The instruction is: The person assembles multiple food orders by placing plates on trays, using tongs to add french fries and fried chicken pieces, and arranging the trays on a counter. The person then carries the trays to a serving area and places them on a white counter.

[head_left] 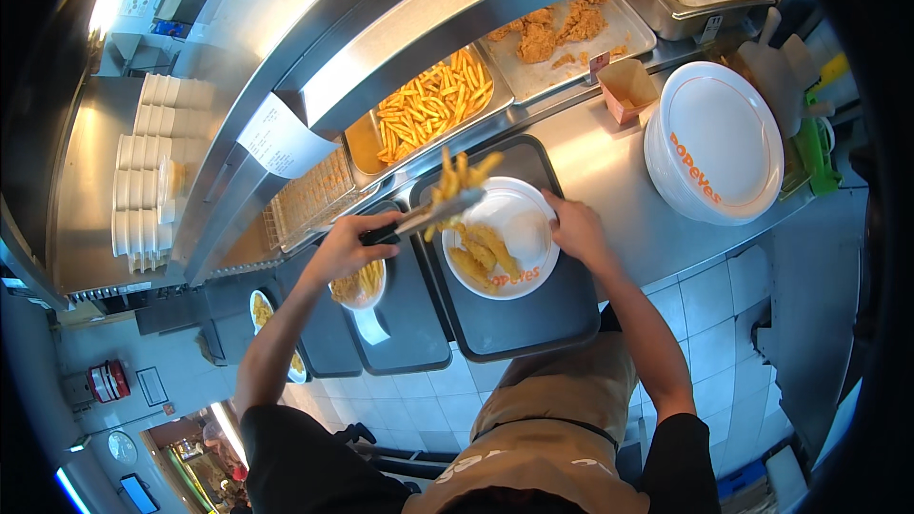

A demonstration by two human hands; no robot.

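My left hand (354, 247) is closed round the black handle of the tongs (419, 219). A bunch of fries (451, 178) sits in the tongs' jaws, over the upper left edge of a white plate (546, 271). Golden pieces of food (482, 251) lie on the left half of that plate, and a white mound (526, 233), its kind unclear, is at the right. My right hand (577, 228) grips the plate's right rim, thumb and fingers closed on it. Beneath the plate is a dark tray (509, 335).
Behind the tray are a pan of fries (433, 105) and a pan of fried chicken (562, 33). White plates (719, 124) are stacked at right, beside a carton (628, 90). Leftward, another tray (405, 347) bears a bowl of food (362, 286). Stacked white cups (143, 171) stand far left.
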